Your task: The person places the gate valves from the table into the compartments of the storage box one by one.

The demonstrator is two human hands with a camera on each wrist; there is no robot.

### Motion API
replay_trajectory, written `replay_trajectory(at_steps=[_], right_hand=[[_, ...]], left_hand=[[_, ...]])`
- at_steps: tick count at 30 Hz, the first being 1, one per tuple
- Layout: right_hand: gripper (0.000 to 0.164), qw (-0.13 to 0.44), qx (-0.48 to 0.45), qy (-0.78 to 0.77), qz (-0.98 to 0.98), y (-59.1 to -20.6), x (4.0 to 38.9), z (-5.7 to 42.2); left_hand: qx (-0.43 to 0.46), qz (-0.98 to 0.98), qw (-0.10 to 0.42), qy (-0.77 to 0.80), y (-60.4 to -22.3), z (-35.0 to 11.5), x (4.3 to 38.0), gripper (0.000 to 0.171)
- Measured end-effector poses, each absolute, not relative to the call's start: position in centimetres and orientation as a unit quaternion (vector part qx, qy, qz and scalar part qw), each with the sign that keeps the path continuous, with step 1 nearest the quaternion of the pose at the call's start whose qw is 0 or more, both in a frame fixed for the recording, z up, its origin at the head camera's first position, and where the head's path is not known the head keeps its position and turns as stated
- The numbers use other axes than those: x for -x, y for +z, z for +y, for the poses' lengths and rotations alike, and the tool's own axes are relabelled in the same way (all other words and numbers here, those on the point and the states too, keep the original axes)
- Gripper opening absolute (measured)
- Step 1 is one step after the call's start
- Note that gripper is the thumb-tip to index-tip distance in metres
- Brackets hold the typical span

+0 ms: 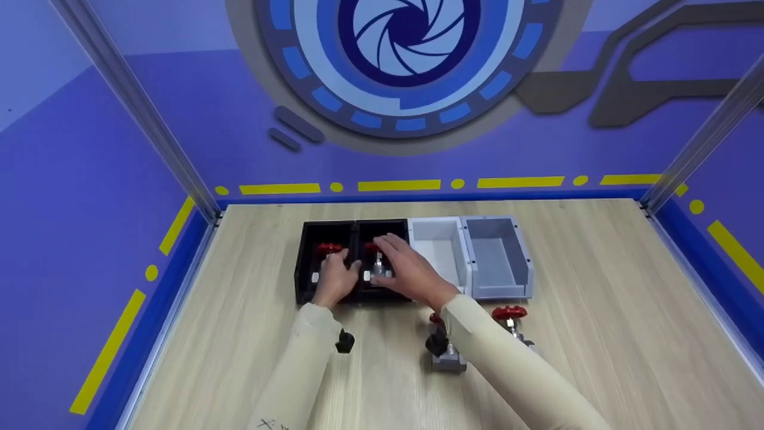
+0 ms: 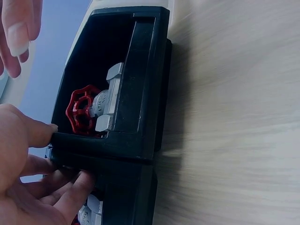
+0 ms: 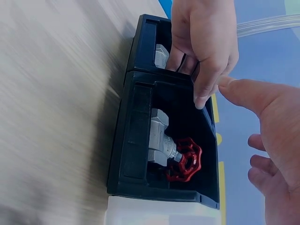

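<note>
Two black bins stand side by side, a left bin (image 1: 300, 263) and a second bin (image 1: 382, 223). Each holds a metal valve with a red handwheel: one valve (image 1: 328, 248) lies partly behind my left hand, the other valve (image 3: 161, 140) lies in the second bin. My left hand (image 1: 335, 280) pinches the walls where the bins meet, fingers inside the left bin and thumb over the second bin's rim. Above the second bin hovers my right hand (image 1: 415, 272), thumb and fingers spread, holding nothing.
Right of the black bins stand a white bin (image 1: 433, 239) and a grey bin (image 1: 501, 291). Two more red-wheeled valves are on the wooden table in front, one valve (image 1: 449, 361) and another valve (image 1: 510, 313), both partly covered by the right sleeve. Blue-purple walls enclose the table.
</note>
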State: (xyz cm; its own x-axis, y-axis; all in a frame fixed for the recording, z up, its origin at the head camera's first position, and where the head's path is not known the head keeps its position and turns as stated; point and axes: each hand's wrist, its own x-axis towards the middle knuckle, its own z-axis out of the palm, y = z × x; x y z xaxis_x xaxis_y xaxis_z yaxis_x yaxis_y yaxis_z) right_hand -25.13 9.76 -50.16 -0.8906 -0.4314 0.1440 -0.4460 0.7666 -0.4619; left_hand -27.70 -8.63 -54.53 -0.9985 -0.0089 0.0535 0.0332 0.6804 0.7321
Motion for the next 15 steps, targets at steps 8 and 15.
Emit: replay_trajectory(at_steps=[8,15], right_hand=[[0.080,0.011,-0.222,0.265,-0.938,-50.1,24.7,10.4],[0.080,0.014,-0.216,0.278,-0.936,-50.0,24.3,11.0]], left_hand=[[0.004,-0.915,0.025,-0.402,-54.6,-8.6,27.7,0.047],[0.003,-0.915,0.024,-0.403,-54.6,-8.6,27.6,0.046]])
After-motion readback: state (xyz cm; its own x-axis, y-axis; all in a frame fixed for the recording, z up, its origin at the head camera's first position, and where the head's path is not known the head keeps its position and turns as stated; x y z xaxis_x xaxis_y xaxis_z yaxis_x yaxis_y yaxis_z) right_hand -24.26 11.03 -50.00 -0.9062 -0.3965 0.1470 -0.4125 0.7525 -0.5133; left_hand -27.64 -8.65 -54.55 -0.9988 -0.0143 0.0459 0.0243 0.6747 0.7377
